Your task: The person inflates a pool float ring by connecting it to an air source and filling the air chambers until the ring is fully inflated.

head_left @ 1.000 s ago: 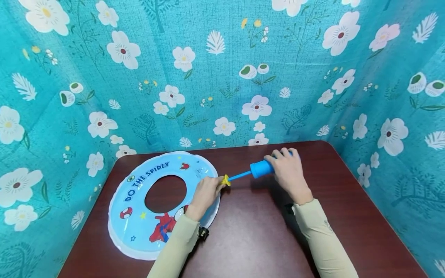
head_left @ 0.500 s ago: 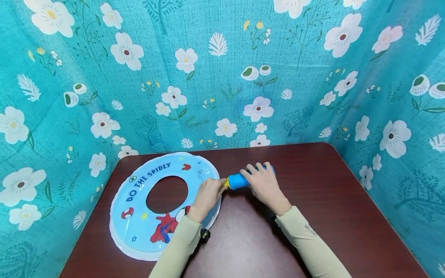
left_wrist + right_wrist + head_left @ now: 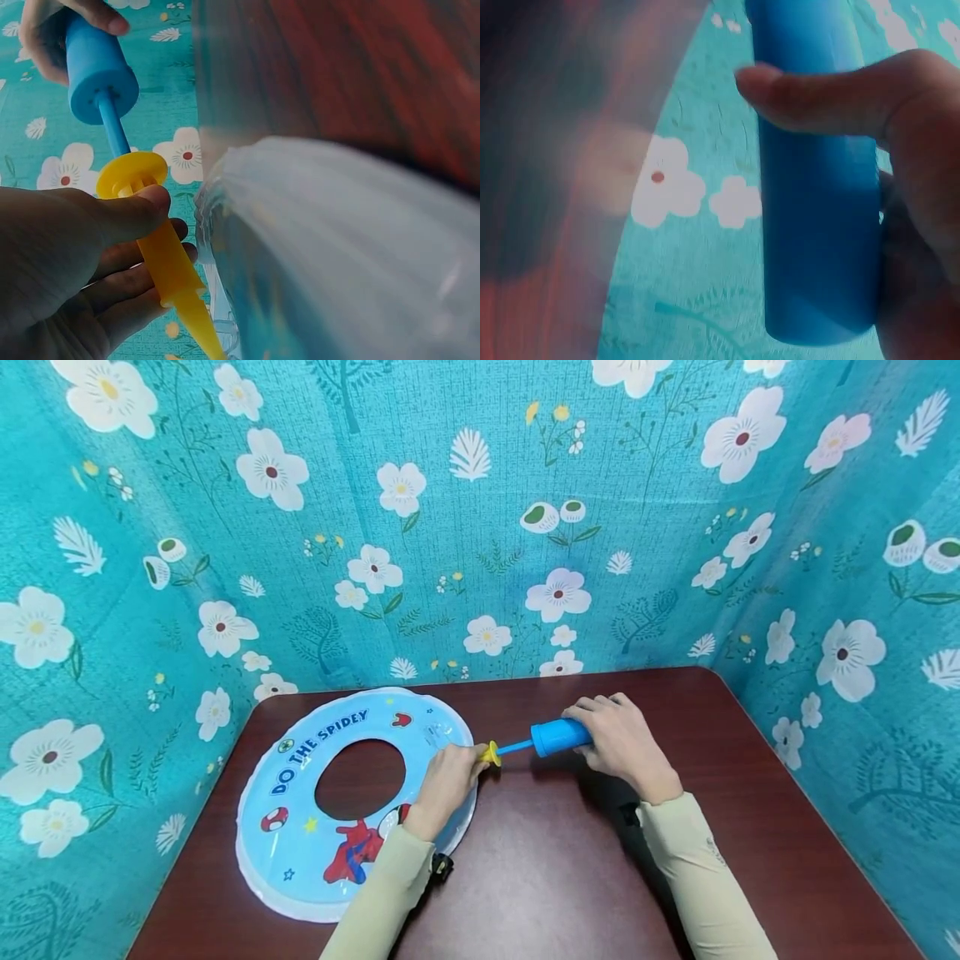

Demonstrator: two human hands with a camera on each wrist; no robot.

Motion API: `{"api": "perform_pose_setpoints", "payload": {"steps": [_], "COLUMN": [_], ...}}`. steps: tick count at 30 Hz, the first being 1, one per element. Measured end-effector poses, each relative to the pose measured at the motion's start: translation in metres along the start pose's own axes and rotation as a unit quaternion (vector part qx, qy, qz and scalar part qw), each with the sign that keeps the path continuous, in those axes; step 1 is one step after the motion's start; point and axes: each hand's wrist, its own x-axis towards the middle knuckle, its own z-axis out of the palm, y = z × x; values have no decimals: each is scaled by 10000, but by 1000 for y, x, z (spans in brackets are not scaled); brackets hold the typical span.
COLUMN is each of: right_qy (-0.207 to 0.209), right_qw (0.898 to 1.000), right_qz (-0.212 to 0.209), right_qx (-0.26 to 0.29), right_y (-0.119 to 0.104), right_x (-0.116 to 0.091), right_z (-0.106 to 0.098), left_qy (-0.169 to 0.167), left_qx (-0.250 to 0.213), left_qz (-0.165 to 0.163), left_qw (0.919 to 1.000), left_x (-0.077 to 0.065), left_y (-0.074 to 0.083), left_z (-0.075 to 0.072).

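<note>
A light-blue swim ring [image 3: 300,852] with printed cartoon figures lies on the left of the table. At its right edge my left hand [image 3: 446,781] pinches the yellow nozzle end [image 3: 161,255] of a hand pump between thumb and fingers. The tapered tip points down beside the ring's clear valve; whether it sits inside is hard to tell. My right hand [image 3: 622,739] grips the pump's blue barrel [image 3: 557,737], thumb across it in the right wrist view. A length of thin blue rod [image 3: 515,747] shows between barrel and yellow end.
The dark red-brown table [image 3: 555,877] carries the ring and extends to the right and front. A teal floral curtain [image 3: 480,552] hangs behind the table and along both sides.
My right hand first pushed the barrel left against the yellow end, covering the rod, then drew it back right, baring the rod again. My left hand and the ring stayed nearly still.
</note>
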Motion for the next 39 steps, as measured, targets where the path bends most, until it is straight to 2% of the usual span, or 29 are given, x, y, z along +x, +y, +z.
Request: {"api": "perform_pose_setpoints", "payload": {"steps": [3, 6, 11, 16, 21, 28, 31, 34, 39], "right_qy": [-141, -198, -214, -37, -23, -297, -350, -395, -368], "right_qw": [9996, 9993, 9982, 9971, 9978, 9995, 9990, 9989, 9987], "right_qz": [-43, -208, -547, -704, -651, -37, 74, -14, -359], "right_qx": [221, 225, -99, -287, -152, 121, 251, 257, -31], "right_y": [0, -9, -33, -47, -40, -7, 0, -2, -22], "right_x": [0, 3, 8, 10, 11, 3, 0, 1, 7], "right_z": [-2, 3, 20, 31, 24, 0, -7, -6, 8], "left_qy": [28, 69, 105, 132, 119, 15, -8, 8, 17], "left_qx": [53, 134, 244, 331, 323, 157, 97, 76, 108], "left_qz": [46, 114, 205, 238, 182, 58, 58, 57, 103], "left_qw": [10000, 9998, 9994, 9991, 9992, 9999, 9999, 10000, 9999], "left_x": [0, 1, 2, 3, 3, 3, 3, 2, 3], "left_y": [0, 0, 2, 1, 2, 1, 1, 1, 2], "left_z": [0, 0, 3, 5, 2, 0, -1, -2, 0]}}
